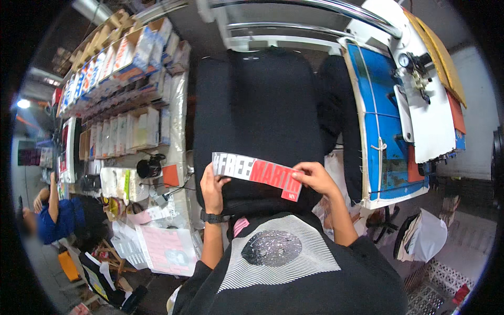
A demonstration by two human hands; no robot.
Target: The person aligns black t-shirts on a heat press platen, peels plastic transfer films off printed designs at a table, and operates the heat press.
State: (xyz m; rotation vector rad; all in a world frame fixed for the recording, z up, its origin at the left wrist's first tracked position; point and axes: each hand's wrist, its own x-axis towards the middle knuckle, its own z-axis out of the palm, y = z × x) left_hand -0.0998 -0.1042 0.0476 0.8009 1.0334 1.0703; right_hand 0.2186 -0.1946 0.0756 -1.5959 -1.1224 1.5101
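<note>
A clear strip of film (pixel 245 174) with white and red block lettering is held between my hands, over a black garment (pixel 254 105) laid out flat in front of me. My left hand (pixel 212 190) is closed on the strip's left end, and a dark watch sits on that wrist. At the other end, my right hand (pixel 316 178) pinches the upper right corner between thumb and fingers. The strip slopes down slightly to the right, and a small red tab hangs below its right end. Whether the film touches the cloth I cannot tell.
Shelves of cardboard boxes (pixel 113 63) stand at the left, above a side table with printed sheets (pixel 167 249) and a black mug-like object (pixel 150 167). A blue panel (pixel 380 121) and a pressure gauge (pixel 403 60) are at the right. Chrome rails (pixel 310 26) cross the far side. Another person (pixel 65 218) is far left.
</note>
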